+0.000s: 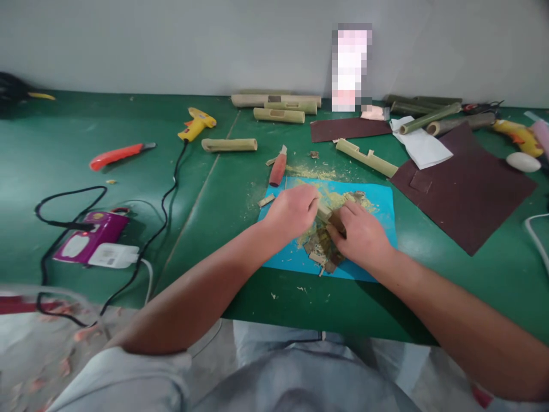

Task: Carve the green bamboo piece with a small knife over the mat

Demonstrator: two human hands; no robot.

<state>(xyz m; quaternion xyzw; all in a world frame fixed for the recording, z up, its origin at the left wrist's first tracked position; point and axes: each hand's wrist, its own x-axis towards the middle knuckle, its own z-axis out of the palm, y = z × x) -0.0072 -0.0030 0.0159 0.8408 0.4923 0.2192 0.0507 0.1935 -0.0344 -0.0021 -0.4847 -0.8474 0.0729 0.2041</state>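
My left hand [294, 210] and my right hand [362, 236] meet over a blue mat [381, 206] on the green table. Both are closed on a small bamboo piece [326, 214] held between them. My right fingers also press a small brown scrap against it. Under the hands lies a heap of bamboo shavings and chips [319, 249], with yellow dust spread over the mat.
Several bamboo tubes [278, 106] lie along the far wall. A notched bamboo piece [366, 158], a red-handled knife [278, 167], an orange cutter [120, 154], a yellow glue gun [196, 123] with its cord, brown sandpaper sheets [465, 189] and a purple power strip [92, 232] surround the mat.
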